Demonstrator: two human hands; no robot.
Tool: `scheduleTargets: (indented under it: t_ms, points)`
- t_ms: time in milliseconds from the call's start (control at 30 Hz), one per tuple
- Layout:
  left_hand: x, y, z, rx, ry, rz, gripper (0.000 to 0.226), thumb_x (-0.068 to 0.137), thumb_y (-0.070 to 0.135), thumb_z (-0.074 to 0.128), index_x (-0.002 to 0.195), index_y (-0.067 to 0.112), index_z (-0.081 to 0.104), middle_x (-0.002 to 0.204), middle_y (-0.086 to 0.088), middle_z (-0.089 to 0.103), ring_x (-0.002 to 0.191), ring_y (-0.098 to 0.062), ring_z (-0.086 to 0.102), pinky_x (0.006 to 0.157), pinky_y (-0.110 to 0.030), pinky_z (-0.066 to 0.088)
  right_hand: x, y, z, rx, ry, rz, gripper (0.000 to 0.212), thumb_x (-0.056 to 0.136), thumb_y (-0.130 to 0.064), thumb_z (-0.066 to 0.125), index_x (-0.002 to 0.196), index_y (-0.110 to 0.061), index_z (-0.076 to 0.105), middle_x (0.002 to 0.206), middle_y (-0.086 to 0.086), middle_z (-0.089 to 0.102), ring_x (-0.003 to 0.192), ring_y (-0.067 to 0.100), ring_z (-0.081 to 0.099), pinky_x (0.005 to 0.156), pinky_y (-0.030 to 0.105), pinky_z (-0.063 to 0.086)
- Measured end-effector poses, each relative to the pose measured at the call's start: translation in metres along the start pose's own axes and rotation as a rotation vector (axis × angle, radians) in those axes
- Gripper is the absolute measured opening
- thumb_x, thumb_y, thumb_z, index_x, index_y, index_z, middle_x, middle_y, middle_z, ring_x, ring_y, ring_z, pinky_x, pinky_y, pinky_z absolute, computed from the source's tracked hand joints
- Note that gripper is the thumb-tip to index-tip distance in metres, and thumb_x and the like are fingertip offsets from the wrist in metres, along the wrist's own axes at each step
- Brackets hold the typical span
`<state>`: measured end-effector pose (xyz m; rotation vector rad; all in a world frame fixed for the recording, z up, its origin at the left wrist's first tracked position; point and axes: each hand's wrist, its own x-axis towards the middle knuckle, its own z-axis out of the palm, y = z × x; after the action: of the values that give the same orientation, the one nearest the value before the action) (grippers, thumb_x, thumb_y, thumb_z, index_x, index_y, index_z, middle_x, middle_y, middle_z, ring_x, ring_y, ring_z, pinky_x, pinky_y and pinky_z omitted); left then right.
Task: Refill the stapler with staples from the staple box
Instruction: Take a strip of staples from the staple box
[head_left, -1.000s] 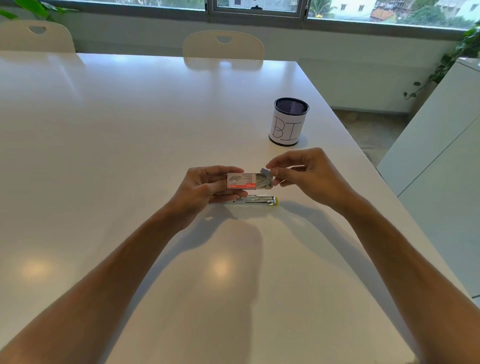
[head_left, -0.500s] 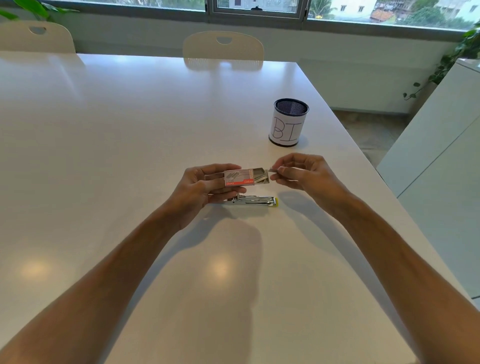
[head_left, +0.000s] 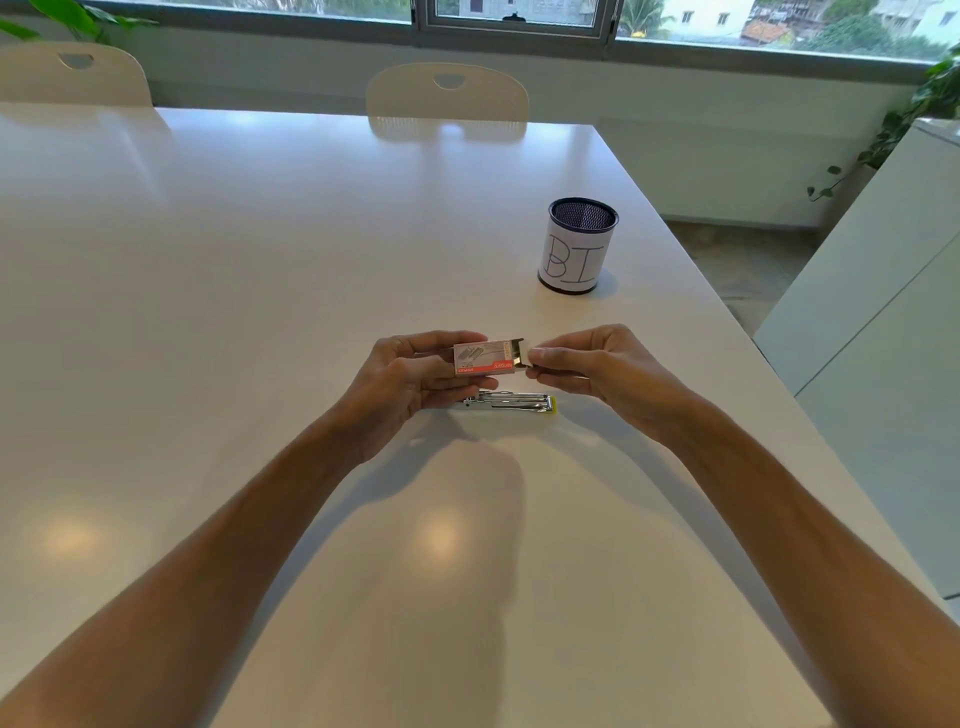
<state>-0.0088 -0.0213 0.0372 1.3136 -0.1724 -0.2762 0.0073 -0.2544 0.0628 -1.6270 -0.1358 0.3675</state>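
A small staple box (head_left: 485, 357) with a red stripe is held above the table in my left hand (head_left: 410, 382), its right end open. My right hand (head_left: 592, 366) pinches at that open end with thumb and forefinger; whether it grips the flap or staples I cannot tell. Just below the box, the metal stapler (head_left: 511, 402) with a yellow end lies flat on the white table (head_left: 260, 291), partly hidden by my left fingers.
A mesh pen cup (head_left: 579, 247) with a paper label stands at the back right, near the table's right edge. Two white chairs (head_left: 447, 98) sit at the far side. A white cabinet (head_left: 883, 322) stands right of the table.
My right hand drew slightly away from the box end half a second ago and is back pinching at it now. The box tilted a little in my left hand. The stapler stayed put.
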Motion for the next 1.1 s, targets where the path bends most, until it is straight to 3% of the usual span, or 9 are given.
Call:
scheduleTargets:
  t_ms: [100,200,300,533,700,867,1100]
  points:
    - [0.001,-0.001,0.0,0.019,-0.02,0.008,0.048,0.07,-0.004,0.053,0.103,0.02,0.078,0.11,-0.013,0.077,0.097,-0.031,0.075,0.08,-0.027,0.061,0.001,0.002,0.0,0.009,0.005,0.007,0.015,0.089,-0.014,0.071,0.098,-0.004,0.078,0.092,0.007,0.079,0.086,0.011,0.073,0.078,0.016,0.056]
    - [-0.001,-0.003,0.0,0.197,0.022,0.131,0.05,0.071,-0.006,0.069,0.113,0.022,0.073,0.111,-0.007,0.077,0.096,-0.027,0.076,0.08,-0.026,0.059,0.001,0.003,0.0,0.043,0.039,-0.003,0.012,0.089,-0.012,0.069,0.092,-0.005,0.079,0.089,0.008,0.078,0.084,0.011,0.073,0.078,0.016,0.057]
    - [-0.001,-0.004,0.001,0.256,0.08,0.187,0.044,0.073,-0.007,0.079,0.109,0.019,0.074,0.105,-0.003,0.079,0.091,-0.02,0.077,0.078,-0.023,0.058,0.002,0.002,0.0,0.02,0.049,-0.02,0.011,0.089,-0.012,0.07,0.092,-0.006,0.079,0.086,0.005,0.079,0.082,0.01,0.073,0.077,0.016,0.057]
    - [-0.002,-0.003,0.004,0.199,0.06,0.188,0.039,0.072,-0.003,0.079,0.106,0.016,0.075,0.101,-0.003,0.079,0.091,-0.017,0.075,0.078,-0.024,0.058,0.002,0.004,0.002,-0.051,0.116,-0.057,0.017,0.087,-0.015,0.073,0.1,-0.003,0.077,0.097,0.01,0.078,0.089,0.012,0.072,0.082,0.018,0.057]
    - [-0.002,-0.002,0.006,0.189,0.048,0.202,0.039,0.074,-0.004,0.078,0.104,0.021,0.076,0.101,-0.004,0.079,0.092,-0.02,0.075,0.079,-0.024,0.058,0.001,0.004,0.002,-0.031,0.031,-0.037,0.019,0.091,-0.015,0.068,0.103,-0.002,0.077,0.089,0.003,0.079,0.082,0.008,0.071,0.083,0.018,0.057]
    - [-0.002,-0.003,0.006,0.188,0.038,0.204,0.039,0.077,-0.009,0.074,0.108,0.015,0.074,0.1,-0.005,0.08,0.09,-0.023,0.077,0.078,-0.024,0.058,0.003,0.004,0.003,0.008,0.035,-0.033,0.022,0.092,-0.016,0.068,0.105,-0.001,0.076,0.096,0.013,0.077,0.084,0.011,0.071,0.083,0.02,0.058]
    - [-0.002,-0.002,0.009,0.36,0.119,0.27,0.04,0.074,0.001,0.083,0.101,0.029,0.075,0.094,0.007,0.08,0.083,-0.015,0.077,0.074,-0.025,0.06,0.003,0.004,0.003,0.002,0.05,-0.04,0.022,0.091,-0.017,0.068,0.103,0.0,0.076,0.102,0.021,0.076,0.086,0.013,0.071,0.084,0.02,0.057]
